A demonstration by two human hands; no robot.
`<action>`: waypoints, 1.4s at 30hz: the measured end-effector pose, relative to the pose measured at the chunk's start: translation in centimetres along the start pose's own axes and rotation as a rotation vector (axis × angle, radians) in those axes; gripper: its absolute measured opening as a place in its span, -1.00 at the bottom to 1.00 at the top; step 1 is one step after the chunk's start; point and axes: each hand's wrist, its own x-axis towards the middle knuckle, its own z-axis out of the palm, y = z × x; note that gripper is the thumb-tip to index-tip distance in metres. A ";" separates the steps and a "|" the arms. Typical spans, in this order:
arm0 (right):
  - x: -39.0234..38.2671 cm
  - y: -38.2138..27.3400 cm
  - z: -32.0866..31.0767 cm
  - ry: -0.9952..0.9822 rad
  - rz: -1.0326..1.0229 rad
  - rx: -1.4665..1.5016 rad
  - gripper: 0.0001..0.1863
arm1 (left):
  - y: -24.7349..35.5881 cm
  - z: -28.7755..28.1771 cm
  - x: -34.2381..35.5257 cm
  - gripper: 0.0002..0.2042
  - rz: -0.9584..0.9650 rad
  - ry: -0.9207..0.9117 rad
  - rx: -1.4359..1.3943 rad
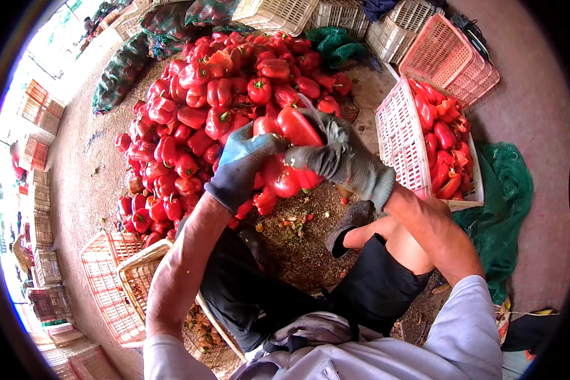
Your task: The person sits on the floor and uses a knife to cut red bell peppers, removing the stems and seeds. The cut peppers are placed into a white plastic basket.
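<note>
a: from the head view, what are the hands doing?

b: both are gloved. the left hand point(244, 166) and the right hand point(335, 155) are clenched together around a red pepper point(284, 177), held above the ground in front of the big pepper pile point(202, 107).

a: and around them?

b: a pink crate point(399, 136) with peppers sits to the right, a green net sack point(506, 190) beside it, and a wicker basket point(139, 272) lower left.
</note>
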 end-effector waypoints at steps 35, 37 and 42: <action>0.6 -3.4 -3.6 0.176 0.094 0.382 -0.31 | -3.6 1.0 3.2 -0.65 0.661 0.172 0.906; 0.6 -3.0 -4.7 0.128 0.110 0.422 -0.42 | -3.3 0.4 3.3 -0.62 0.704 0.162 0.966; 0.4 -0.8 -4.4 0.199 0.021 0.320 -0.46 | -2.2 0.8 3.2 -0.53 0.539 0.268 0.728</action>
